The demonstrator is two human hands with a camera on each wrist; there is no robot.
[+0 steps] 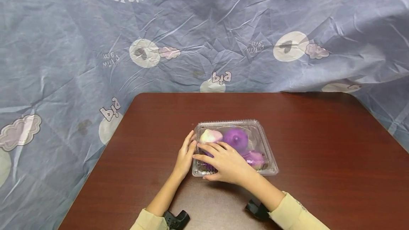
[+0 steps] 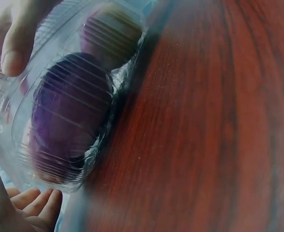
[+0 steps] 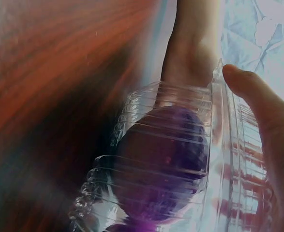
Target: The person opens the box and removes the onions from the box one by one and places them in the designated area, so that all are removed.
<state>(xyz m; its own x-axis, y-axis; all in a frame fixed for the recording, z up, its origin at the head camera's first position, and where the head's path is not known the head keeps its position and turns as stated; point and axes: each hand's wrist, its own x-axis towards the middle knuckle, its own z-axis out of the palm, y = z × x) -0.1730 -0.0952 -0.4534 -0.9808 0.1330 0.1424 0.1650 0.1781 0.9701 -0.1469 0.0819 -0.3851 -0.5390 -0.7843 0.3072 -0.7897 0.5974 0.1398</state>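
Note:
A clear plastic clamshell box [image 1: 263, 145] with a ribbed lid lies on the table, its lid down. Inside are a round purple item [image 1: 235, 138] with a small nub, a pale cream-and-pink one [image 1: 211, 136], a pink-purple one [image 1: 255, 159] and a dark purple one [image 3: 161, 164] near the front left. My left hand [image 1: 184, 159] rests along the box's left side, fingers fairly straight. Spread over the lid's front left is my right hand [image 1: 228, 162], fingers touching the top and thumb at the front rim. It hides part of the contents.
The box stands on a dark red-brown wooden table [image 1: 319, 144]. A blue-grey printed cloth [image 1: 204, 27] hangs behind the table and along its sides. Black wrist devices [image 1: 177, 219] sit at both cuffs.

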